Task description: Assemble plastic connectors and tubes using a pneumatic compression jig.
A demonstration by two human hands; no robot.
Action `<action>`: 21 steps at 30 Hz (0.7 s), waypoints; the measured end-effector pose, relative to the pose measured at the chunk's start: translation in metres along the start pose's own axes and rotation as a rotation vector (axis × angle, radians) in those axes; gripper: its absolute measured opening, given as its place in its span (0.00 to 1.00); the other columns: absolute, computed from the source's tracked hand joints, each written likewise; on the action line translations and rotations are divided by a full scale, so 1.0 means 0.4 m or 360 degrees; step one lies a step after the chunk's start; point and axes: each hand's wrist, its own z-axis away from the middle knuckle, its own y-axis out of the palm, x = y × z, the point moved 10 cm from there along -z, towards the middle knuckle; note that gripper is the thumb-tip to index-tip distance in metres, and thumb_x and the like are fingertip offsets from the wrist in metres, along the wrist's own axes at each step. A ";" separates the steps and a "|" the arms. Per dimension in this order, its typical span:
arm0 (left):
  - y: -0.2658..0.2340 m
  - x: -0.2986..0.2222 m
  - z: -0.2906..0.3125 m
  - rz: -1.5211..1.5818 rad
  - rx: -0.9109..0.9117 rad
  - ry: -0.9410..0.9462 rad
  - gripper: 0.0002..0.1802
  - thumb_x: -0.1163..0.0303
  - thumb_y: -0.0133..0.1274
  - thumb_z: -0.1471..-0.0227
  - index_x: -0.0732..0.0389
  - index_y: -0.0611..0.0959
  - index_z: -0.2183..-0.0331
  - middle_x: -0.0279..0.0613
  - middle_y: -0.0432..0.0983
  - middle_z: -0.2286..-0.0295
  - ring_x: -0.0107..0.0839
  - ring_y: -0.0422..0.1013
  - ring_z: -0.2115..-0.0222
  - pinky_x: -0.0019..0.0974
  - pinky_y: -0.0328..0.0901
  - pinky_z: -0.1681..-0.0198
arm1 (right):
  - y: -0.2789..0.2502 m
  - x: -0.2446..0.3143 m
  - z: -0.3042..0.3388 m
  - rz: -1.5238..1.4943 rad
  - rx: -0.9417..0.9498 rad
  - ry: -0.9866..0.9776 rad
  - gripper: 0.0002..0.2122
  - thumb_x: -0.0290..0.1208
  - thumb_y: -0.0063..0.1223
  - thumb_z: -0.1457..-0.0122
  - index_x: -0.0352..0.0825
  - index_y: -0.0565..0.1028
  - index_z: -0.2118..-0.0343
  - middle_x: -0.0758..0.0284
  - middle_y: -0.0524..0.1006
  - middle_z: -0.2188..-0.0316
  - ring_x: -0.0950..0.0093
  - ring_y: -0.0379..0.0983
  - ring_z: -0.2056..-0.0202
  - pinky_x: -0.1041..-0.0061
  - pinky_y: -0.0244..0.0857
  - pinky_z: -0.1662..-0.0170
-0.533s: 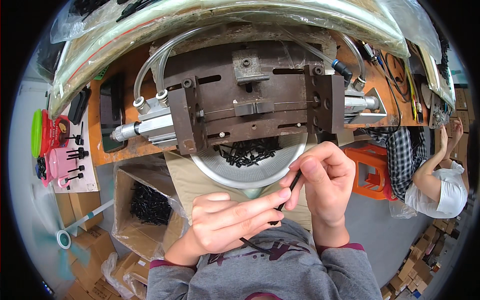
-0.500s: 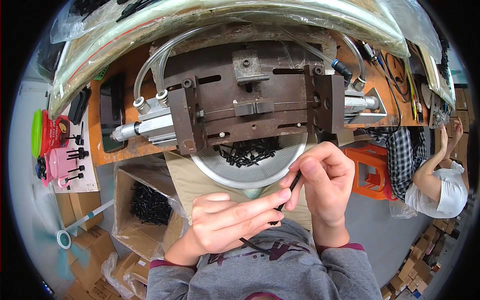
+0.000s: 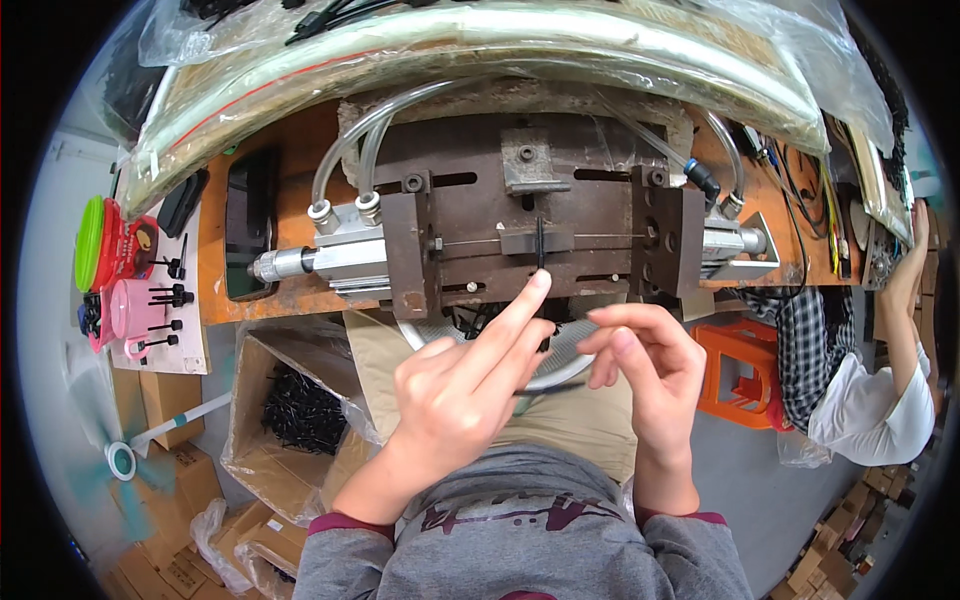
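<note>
My left hand [image 3: 455,390] reaches up to the brown metal fixture [image 3: 480,205] with its index finger stretched out. A thin black rod-like part [image 3: 540,240] sticks out past that fingertip, upright against the small clamp block [image 3: 515,243] at the fixture's middle. The left thumb is hidden beneath the hand. My right hand [image 3: 655,375] hovers just to the right, fingers loosely bent and apart, with nothing seen in it. Below the fixture, partly behind my hands, a white perforated basin [image 3: 555,378] holds several black parts [image 3: 470,318].
A cardboard box [image 3: 255,440] of black parts stands at the left. Pneumatic cylinders [image 3: 345,258] with clear hoses [image 3: 335,135] flank the fixture. A dark phone-like slab [image 3: 250,225] lies on the bench. An orange stool [image 3: 735,375] and another person [image 3: 870,400] are at the right.
My left hand has moved up and away from me, bringing the black part to the clamp block. My right hand has let go of the part and its fingers have spread.
</note>
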 end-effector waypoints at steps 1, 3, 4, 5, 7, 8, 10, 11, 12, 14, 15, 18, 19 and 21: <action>0.015 0.003 0.001 -0.0050 -0.0007 0.0032 0.13 0.73 0.64 0.62 0.63 0.84 0.69 0.42 0.79 0.55 0.25 0.72 0.83 0.27 0.62 0.81 | -0.011 0.004 0.002 0.0032 -0.0011 -0.0041 0.06 0.21 0.52 0.39 0.25 0.77 0.61 0.61 0.81 0.71 0.82 0.74 0.76 0.85 0.68 0.71; 0.024 0.004 -0.008 -0.0162 0.0009 0.0002 0.13 0.73 0.64 0.62 0.62 0.84 0.68 0.40 0.79 0.55 0.25 0.71 0.83 0.27 0.61 0.82 | -0.024 0.011 0.006 0.0066 -0.0069 -0.0097 0.06 0.22 0.52 0.39 0.26 0.77 0.62 0.61 0.80 0.73 0.82 0.73 0.76 0.85 0.67 0.72; 0.029 0.005 -0.011 -0.0214 0.0021 -0.0012 0.13 0.73 0.64 0.62 0.62 0.84 0.68 0.40 0.79 0.55 0.25 0.71 0.83 0.27 0.60 0.82 | -0.026 0.013 0.008 0.0071 -0.0065 -0.0106 0.06 0.22 0.52 0.39 0.25 0.77 0.63 0.61 0.80 0.73 0.82 0.73 0.76 0.85 0.67 0.72; 0.025 0.006 -0.020 -0.0220 0.0001 -0.0022 0.13 0.72 0.65 0.62 0.60 0.84 0.68 0.39 0.79 0.55 0.24 0.71 0.83 0.27 0.60 0.82 | -0.029 0.016 0.009 0.0077 -0.0061 -0.0115 0.06 0.22 0.52 0.39 0.25 0.77 0.63 0.60 0.80 0.73 0.81 0.74 0.76 0.85 0.67 0.72; 0.027 0.004 -0.031 -0.0243 0.0007 -0.0005 0.13 0.71 0.65 0.62 0.60 0.84 0.68 0.38 0.79 0.55 0.24 0.70 0.84 0.27 0.60 0.82 | -0.030 0.019 0.014 0.0072 -0.0056 -0.0123 0.05 0.22 0.52 0.39 0.25 0.77 0.64 0.60 0.80 0.72 0.81 0.74 0.76 0.84 0.68 0.73; 0.028 0.003 -0.033 -0.0254 0.0011 0.0002 0.13 0.71 0.64 0.61 0.59 0.84 0.68 0.38 0.79 0.55 0.23 0.70 0.84 0.27 0.60 0.82 | -0.029 0.018 0.016 0.0062 -0.0054 -0.0125 0.05 0.22 0.52 0.39 0.25 0.77 0.64 0.60 0.80 0.72 0.81 0.74 0.76 0.84 0.68 0.73; 0.030 0.007 -0.033 -0.0245 0.0028 -0.0014 0.13 0.71 0.64 0.61 0.59 0.84 0.68 0.38 0.78 0.54 0.23 0.70 0.84 0.27 0.61 0.82 | -0.027 0.013 0.021 0.0053 -0.0054 -0.0132 0.05 0.22 0.52 0.39 0.25 0.77 0.64 0.59 0.80 0.71 0.80 0.74 0.76 0.84 0.68 0.73; 0.031 0.008 -0.032 -0.0241 0.0037 -0.0021 0.13 0.70 0.64 0.61 0.59 0.84 0.68 0.37 0.78 0.54 0.23 0.70 0.84 0.27 0.61 0.82 | -0.027 0.012 0.022 0.0055 -0.0052 -0.0140 0.05 0.22 0.52 0.39 0.25 0.77 0.64 0.59 0.80 0.71 0.80 0.74 0.76 0.84 0.68 0.73; 0.030 0.008 -0.032 -0.0246 0.0035 -0.0024 0.13 0.70 0.64 0.61 0.59 0.84 0.68 0.37 0.78 0.54 0.23 0.70 0.84 0.27 0.61 0.82 | -0.024 0.014 0.022 0.0057 -0.0048 -0.0153 0.05 0.22 0.52 0.39 0.25 0.77 0.64 0.59 0.80 0.70 0.80 0.74 0.76 0.83 0.69 0.72; 0.027 0.007 -0.031 -0.0256 0.0032 -0.0030 0.13 0.70 0.64 0.60 0.59 0.84 0.68 0.37 0.78 0.54 0.24 0.70 0.84 0.27 0.62 0.81 | -0.016 0.012 0.027 0.0025 -0.0037 -0.0146 0.05 0.21 0.52 0.39 0.25 0.77 0.64 0.59 0.80 0.70 0.80 0.74 0.76 0.83 0.69 0.72; 0.027 0.007 -0.030 -0.0254 0.0034 -0.0025 0.13 0.70 0.64 0.60 0.59 0.84 0.67 0.37 0.78 0.54 0.24 0.70 0.84 0.26 0.62 0.81 | -0.012 0.011 0.029 0.0010 -0.0035 -0.0144 0.05 0.21 0.52 0.40 0.25 0.77 0.64 0.59 0.80 0.70 0.80 0.74 0.76 0.83 0.69 0.72; 0.028 0.008 -0.031 -0.0244 0.0062 -0.0018 0.14 0.69 0.64 0.61 0.59 0.84 0.66 0.37 0.78 0.53 0.24 0.70 0.84 0.26 0.62 0.81 | 0.004 0.014 0.021 0.0070 -0.0052 -0.0170 0.09 0.25 0.50 0.40 0.23 0.74 0.62 0.57 0.79 0.76 0.79 0.72 0.82 0.83 0.66 0.77; 0.027 0.009 -0.033 -0.0238 0.0086 -0.0021 0.15 0.69 0.64 0.61 0.60 0.84 0.66 0.37 0.78 0.53 0.24 0.71 0.84 0.27 0.63 0.81 | 0.009 0.013 0.018 0.0045 -0.0053 -0.0175 0.10 0.25 0.50 0.40 0.22 0.75 0.61 0.57 0.79 0.75 0.79 0.72 0.82 0.83 0.66 0.78; 0.021 0.007 -0.031 -0.0177 0.0083 -0.0036 0.17 0.69 0.65 0.61 0.60 0.84 0.64 0.37 0.78 0.54 0.25 0.72 0.82 0.27 0.65 0.80 | 0.016 0.008 0.012 -0.0005 -0.0052 -0.0181 0.11 0.24 0.50 0.40 0.22 0.75 0.59 0.56 0.79 0.72 0.79 0.72 0.82 0.82 0.67 0.79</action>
